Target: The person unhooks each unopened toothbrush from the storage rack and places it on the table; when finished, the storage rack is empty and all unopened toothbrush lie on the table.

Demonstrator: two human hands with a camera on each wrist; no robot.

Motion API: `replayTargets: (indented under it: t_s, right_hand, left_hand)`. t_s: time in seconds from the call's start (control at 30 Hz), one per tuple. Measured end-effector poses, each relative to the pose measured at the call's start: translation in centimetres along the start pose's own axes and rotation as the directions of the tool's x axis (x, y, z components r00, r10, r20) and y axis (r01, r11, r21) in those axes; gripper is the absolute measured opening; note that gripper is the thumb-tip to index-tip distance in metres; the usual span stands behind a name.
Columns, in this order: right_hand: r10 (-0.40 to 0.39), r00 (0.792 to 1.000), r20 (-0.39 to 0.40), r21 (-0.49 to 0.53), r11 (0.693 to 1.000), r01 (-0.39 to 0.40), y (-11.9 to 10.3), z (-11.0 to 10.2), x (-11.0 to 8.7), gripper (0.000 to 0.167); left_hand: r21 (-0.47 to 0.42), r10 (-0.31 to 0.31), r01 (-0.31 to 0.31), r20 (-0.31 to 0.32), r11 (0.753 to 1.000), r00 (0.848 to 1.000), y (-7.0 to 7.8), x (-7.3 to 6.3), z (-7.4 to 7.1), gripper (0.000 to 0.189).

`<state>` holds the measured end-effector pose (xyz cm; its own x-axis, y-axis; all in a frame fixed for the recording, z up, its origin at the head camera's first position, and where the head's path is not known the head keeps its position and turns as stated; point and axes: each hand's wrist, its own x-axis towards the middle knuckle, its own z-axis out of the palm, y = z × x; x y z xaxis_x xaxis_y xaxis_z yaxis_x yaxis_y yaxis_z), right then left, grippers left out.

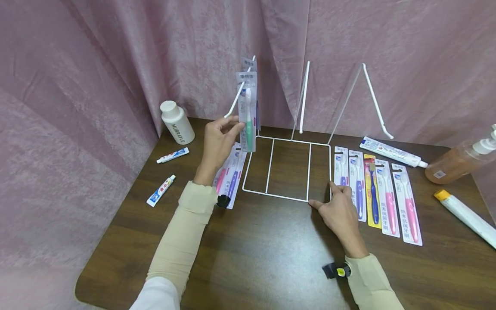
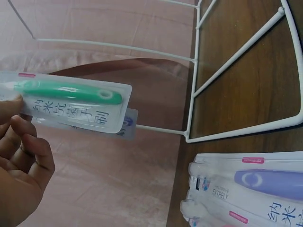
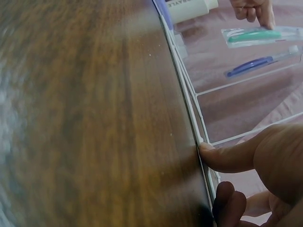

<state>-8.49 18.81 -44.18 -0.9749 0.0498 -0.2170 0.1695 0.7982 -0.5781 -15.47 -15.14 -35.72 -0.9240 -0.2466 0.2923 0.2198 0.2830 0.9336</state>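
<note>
A white wire rack (image 1: 288,198) stands on the table, its three hooked prongs rising at the back. From the left prong hangs a packaged green toothbrush (image 1: 248,129), its card pierced near the top; behind it hangs another packaged toothbrush (image 3: 255,66) with a purple handle. My left hand (image 1: 220,140) pinches the edge of the green toothbrush's pack between thumb and fingers. At the front right corner of the rack's base, my right hand (image 1: 337,211) holds the wire, thumb (image 3: 227,157) on the front bar. The middle prong (image 1: 305,97) and right prong (image 1: 376,101) carry nothing.
Right of the rack lie several packaged toothbrushes (image 1: 390,198), toothpaste tubes (image 1: 391,151) and an amber pump bottle (image 1: 459,161). More packaged toothbrushes (image 1: 232,181) lie under my left forearm. Farther left are a white bottle (image 1: 177,122) and two small tubes (image 1: 160,190). A pink curtain (image 1: 155,51) hangs behind.
</note>
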Motion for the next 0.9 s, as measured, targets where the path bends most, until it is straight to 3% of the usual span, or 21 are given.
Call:
replayTargets:
  t_s: [0.23, 0.5, 0.8, 0.9]
  right_hand:
    - [-0.010, 1.000, -0.004, 0.002, 1.000, 0.010, 0.5, 0.1, 0.3, 0.108]
    - [-0.036, 0.999, -0.033, -0.007, 0.999, 0.035, 1.6, 1.0, 1.0, 0.104]
    - [-0.019, 1.000, -0.016, 0.004, 1.000, 0.019, 1.0, 0.5, 0.6, 0.106]
    - [-0.015, 1.000, -0.014, 0.002, 1.000, 0.015, 0.9, 0.4, 0.6, 0.106]
  left_hand:
    - [-0.064, 0.043, -0.041, 0.033, 0.997, 0.999, 0.3, 0.0, 0.0, 0.024]
    - [-0.054, 0.062, -0.059, 0.040, 0.997, 0.997, 0.6, -0.2, 0.1, 0.020]
    - [-0.067, 0.105, -0.101, 0.057, 0.993, 0.993, 0.9, -0.2, 0.3, 0.018]
    - [-0.061, 0.091, -0.088, 0.063, 0.994, 0.994, 0.8, -0.3, 0.3, 0.018]
